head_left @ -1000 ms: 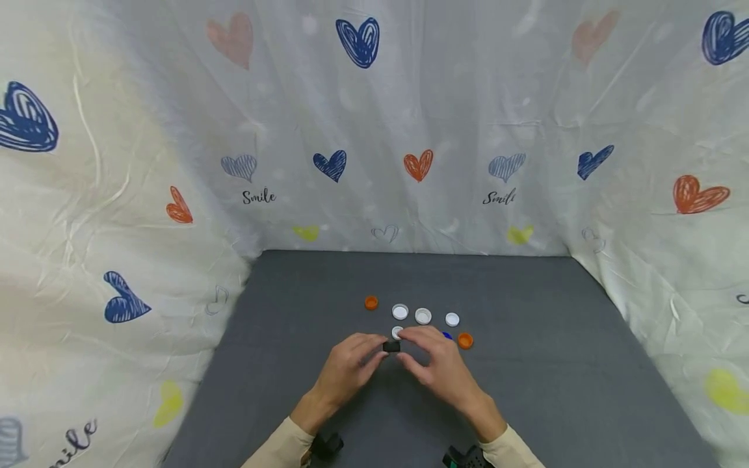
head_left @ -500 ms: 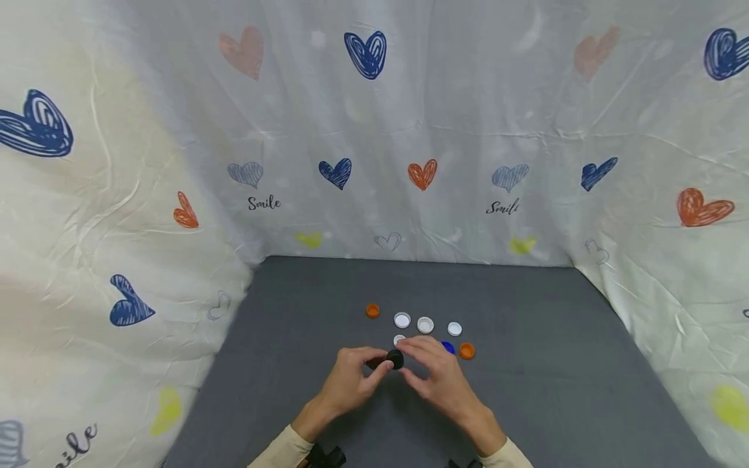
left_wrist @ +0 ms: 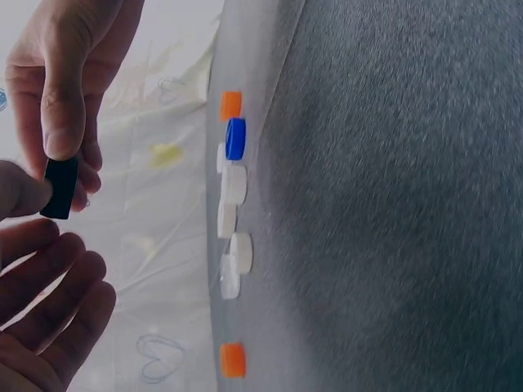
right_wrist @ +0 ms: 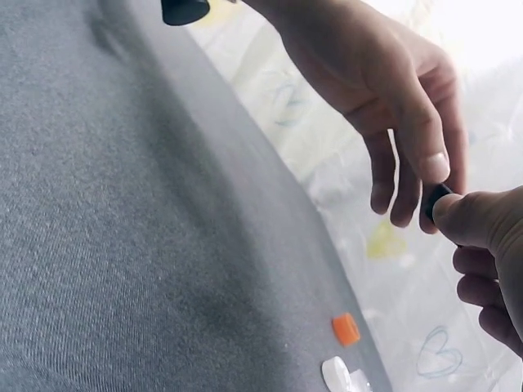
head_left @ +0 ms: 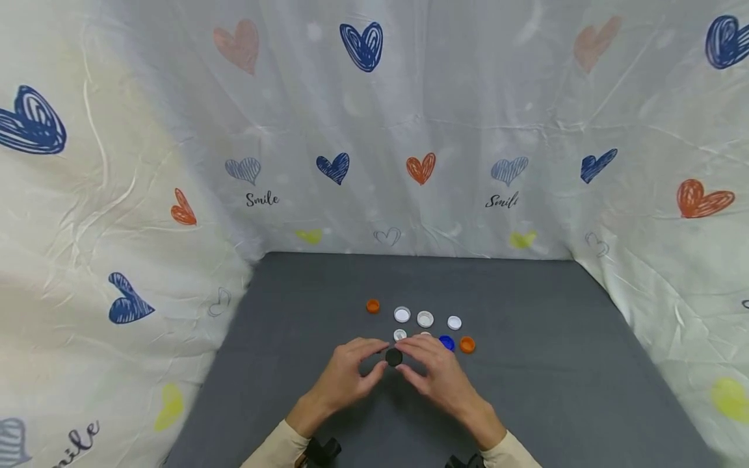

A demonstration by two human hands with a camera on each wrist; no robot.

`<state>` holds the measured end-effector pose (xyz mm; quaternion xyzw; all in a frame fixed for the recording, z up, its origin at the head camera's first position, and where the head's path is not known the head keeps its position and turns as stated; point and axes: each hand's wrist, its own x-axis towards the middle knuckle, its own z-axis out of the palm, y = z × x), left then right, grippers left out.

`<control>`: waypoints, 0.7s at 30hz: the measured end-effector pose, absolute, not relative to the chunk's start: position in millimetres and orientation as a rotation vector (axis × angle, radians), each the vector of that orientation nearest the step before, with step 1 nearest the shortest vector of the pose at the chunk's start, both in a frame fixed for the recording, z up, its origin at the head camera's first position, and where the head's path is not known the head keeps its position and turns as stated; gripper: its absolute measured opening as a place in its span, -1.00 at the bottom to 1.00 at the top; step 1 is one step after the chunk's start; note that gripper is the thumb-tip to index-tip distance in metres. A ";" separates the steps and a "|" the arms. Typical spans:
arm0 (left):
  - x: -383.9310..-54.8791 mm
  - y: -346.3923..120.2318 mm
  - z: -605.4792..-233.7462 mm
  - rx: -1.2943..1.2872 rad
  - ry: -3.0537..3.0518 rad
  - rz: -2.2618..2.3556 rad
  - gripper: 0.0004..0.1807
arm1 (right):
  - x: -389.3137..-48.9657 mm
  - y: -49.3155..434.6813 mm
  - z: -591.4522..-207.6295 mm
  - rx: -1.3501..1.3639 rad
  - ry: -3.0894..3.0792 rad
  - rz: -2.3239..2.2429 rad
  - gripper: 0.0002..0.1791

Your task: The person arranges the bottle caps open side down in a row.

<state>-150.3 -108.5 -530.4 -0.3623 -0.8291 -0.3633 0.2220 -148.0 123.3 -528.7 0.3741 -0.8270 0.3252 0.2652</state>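
A black bottle cap is held up above the table between both hands, its flat round face towards the head camera. My left hand pinches its left side with thumb and fingertips. On the opposite side, my right hand pinches it as well. The left wrist view shows the black cap edge-on, with a thumb of each hand on it. Seen from the right wrist, the cap is mostly covered by fingers.
Beyond the hands, loose caps lie on the grey table: an orange cap at left, several white caps, a blue cap and another orange cap at right. A patterned curtain surrounds the table.
The black cap has turned from edge-on to face-on towards the head camera. Half a second ago the left hand held it apart from the right fingers; now the right fingers touch it.
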 end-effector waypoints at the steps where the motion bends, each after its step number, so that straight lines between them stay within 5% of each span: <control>1: -150.5 -109.7 -529.3 -1.027 -2.277 -0.991 -0.64 | -148.0 122.6 -528.3 1.011 -2.232 0.880 -0.56; 21: -149.7 -155.0 -533.3 -0.977 -2.631 -0.676 -0.70 | -152.8 68.0 -546.0 1.030 -2.474 0.735 -0.74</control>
